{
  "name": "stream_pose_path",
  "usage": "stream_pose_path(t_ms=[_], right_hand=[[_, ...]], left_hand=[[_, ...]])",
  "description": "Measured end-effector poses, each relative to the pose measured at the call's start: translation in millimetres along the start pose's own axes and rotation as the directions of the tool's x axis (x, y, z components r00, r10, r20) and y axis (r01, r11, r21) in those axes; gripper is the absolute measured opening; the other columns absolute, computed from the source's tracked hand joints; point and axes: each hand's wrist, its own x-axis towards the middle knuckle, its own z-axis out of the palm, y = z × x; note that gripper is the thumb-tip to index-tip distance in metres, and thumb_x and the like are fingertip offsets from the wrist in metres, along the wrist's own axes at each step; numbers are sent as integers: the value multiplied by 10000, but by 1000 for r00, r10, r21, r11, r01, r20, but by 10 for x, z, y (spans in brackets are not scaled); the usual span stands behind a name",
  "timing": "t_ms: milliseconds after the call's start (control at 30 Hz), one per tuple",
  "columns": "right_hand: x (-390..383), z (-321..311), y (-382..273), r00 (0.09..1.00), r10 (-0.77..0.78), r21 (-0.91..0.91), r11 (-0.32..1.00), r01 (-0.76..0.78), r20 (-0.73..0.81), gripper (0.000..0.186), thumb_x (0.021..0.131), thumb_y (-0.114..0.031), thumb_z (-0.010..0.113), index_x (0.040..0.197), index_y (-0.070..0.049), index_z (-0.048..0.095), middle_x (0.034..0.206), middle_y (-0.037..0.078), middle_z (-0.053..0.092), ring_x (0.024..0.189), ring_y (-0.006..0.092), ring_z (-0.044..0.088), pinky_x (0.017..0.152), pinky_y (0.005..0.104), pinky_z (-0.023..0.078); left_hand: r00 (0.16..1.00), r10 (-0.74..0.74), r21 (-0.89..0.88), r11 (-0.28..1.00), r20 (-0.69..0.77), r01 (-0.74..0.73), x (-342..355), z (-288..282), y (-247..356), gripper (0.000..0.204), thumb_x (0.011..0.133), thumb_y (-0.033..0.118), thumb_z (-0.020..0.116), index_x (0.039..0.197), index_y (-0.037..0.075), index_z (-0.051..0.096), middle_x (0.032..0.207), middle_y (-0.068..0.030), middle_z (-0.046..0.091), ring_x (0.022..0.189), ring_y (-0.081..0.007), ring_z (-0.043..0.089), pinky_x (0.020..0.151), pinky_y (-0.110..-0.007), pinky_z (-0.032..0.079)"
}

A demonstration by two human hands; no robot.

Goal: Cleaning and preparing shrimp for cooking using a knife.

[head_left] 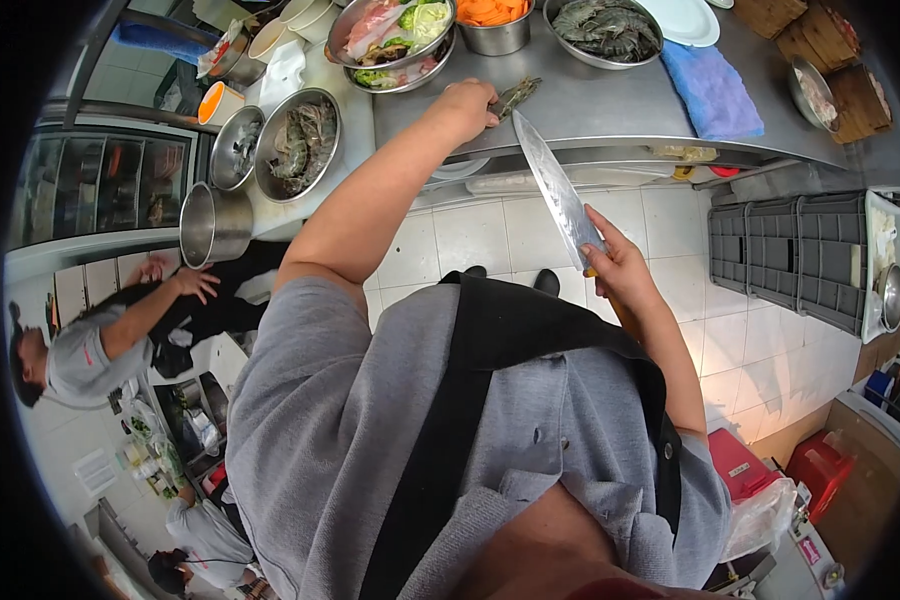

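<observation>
My left hand (470,107) is at the front of the steel counter (620,105), its curled fingers closed on the near end of a grey raw shrimp (520,93). The shrimp's far end points away to the right on the metal. In my right hand (615,258), a large kitchen knife (555,185) is gripped by its yellowish handle. Its broad blade slants up and left, with the tip at the counter edge close to the shrimp. Ahead stands a steel bowl of whole shrimp (607,30). Another bowl of shrimp (298,142) is left of my forearm.
Bowls of cut vegetables (390,35) and sliced carrots (493,12) line the back. A blue cloth (712,90) lies on the right, below a white plate (682,20). Grey crates (790,255) stand at right. On the left, a co-worker (110,335) reaches toward the side counter.
</observation>
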Motion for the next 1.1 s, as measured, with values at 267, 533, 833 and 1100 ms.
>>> stream_pose_path(t_ms=[267,533,833,1100], right_hand=[[22,-15,43,1000,-11,-1,1000,11,-1,561,893,-97,548,1405,-198,341,702,22,535,481,57,457,386,193,382],[-4,-77,-56,1000,-3,-58,998,4,6,561,886,-95,556,1400,-193,353,731,32,546,526,62,494,384,198,398],[-55,-23,-369,997,69,-148,987,-65,25,548,884,-110,528,1391,-246,370,649,42,542,427,80,447,399,237,405],[28,-27,-490,1000,28,-224,974,-29,-5,566,875,-47,498,1397,-218,362,648,36,539,406,78,427,372,235,394]], left_hand=[[996,80,61,995,42,-83,24,-83,80,260,715,147,721,903,19,596,951,-145,604,904,-324,587,764,-390,461],[991,112,59,991,75,-116,89,-67,38,260,712,132,714,905,18,580,955,-148,601,912,-336,578,767,-399,451],[993,62,46,997,99,-66,86,-135,7,251,693,111,721,866,31,557,934,-144,596,891,-337,573,744,-401,445],[987,64,89,993,149,-77,198,-21,87,273,693,126,725,922,55,594,936,-137,635,916,-321,605,756,-416,468]])
